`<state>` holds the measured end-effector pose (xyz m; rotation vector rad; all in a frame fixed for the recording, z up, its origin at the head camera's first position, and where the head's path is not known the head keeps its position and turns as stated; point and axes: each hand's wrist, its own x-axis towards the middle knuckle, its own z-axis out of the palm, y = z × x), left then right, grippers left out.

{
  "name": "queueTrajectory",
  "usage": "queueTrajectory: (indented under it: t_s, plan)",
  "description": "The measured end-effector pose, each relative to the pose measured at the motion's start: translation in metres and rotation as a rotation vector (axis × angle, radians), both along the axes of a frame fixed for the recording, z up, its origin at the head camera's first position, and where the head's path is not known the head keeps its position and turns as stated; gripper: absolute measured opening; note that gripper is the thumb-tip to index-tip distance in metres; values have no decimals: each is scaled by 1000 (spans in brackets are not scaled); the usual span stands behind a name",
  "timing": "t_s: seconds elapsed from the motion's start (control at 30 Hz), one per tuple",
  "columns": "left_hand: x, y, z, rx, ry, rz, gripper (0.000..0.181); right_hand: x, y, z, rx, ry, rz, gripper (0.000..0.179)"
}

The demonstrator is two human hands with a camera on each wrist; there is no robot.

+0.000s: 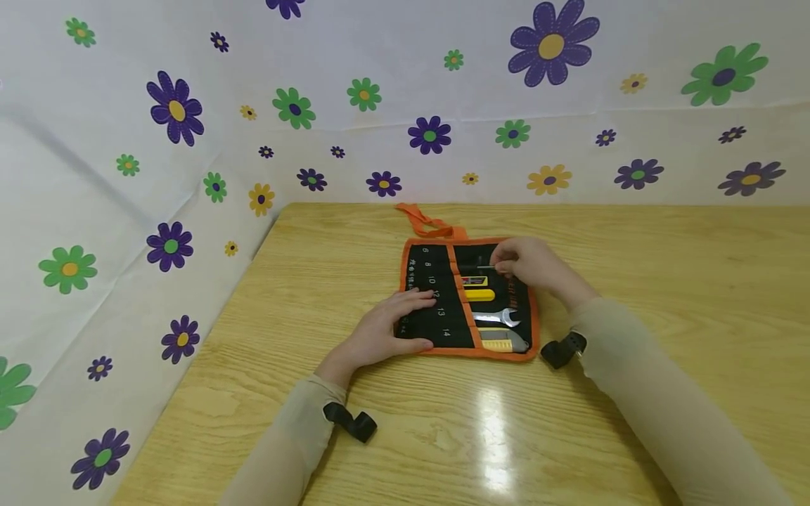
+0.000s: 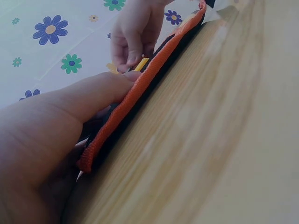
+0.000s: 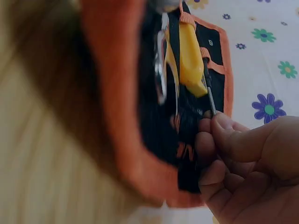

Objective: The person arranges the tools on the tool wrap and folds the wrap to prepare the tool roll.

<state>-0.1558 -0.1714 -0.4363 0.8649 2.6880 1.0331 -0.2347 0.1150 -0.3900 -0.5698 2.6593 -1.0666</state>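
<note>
A black tool roll (image 1: 436, 309) with orange edging lies spread on the table. My left hand (image 1: 386, 327) rests on its left part, fingers straight and thumb along the near edge. At the upper right of the roll, my right hand (image 1: 528, 263) pinches the thin metal shaft of a screwdriver (image 3: 211, 95), whose dark end sits in a pocket; the tip is hidden by the fingers. Below it in the pockets are a yellow-handled tool (image 1: 481, 295), a small yellow-and-black item (image 1: 474, 281), a wrench (image 1: 500, 318) and a utility knife (image 1: 505, 341).
An orange tie strap (image 1: 430, 223) trails from the roll's far edge. The wooden table (image 1: 664, 295) meets a flower-printed cloth (image 1: 392, 63) at the back and left. Light glares off the tabletop in front of the roll.
</note>
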Motion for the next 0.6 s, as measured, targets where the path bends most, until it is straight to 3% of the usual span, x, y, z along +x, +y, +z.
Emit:
queueTrajectory:
  t_s: [0.2,0.37,0.6]
  plan:
    - [0,1,0,5,6,-6,67,-3,-18,1,61,74,17,11]
    - [0,1,1,4,2,-2,67,-1,-18,1,56,78,35,17]
    - [0,0,0,-5,13,7,68,20,-1,5,24,44,119,31]
